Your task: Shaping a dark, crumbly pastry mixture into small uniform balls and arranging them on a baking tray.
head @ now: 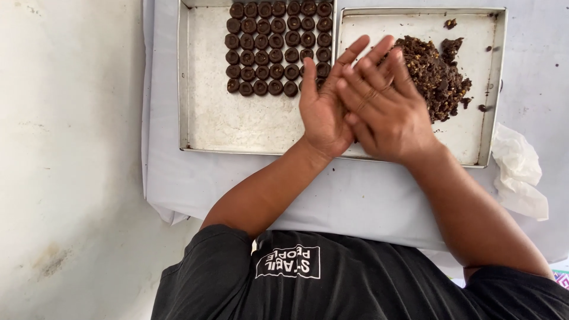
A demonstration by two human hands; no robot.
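Left hand (323,109) and right hand (385,106) are pressed palm to palm with fingers extended; whether anything lies between them cannot be told. They hover over two metal trays: left tray (204,118) holds rows of dark round pieces (275,47), right tray (480,136) a heap of dark crumbly mixture (441,80)

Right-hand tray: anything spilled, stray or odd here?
Yes, small things. Dark crumbs lie apart from the dough heap in the right tray, some specks sit on the cloth, and a crumpled tissue lies beside it.
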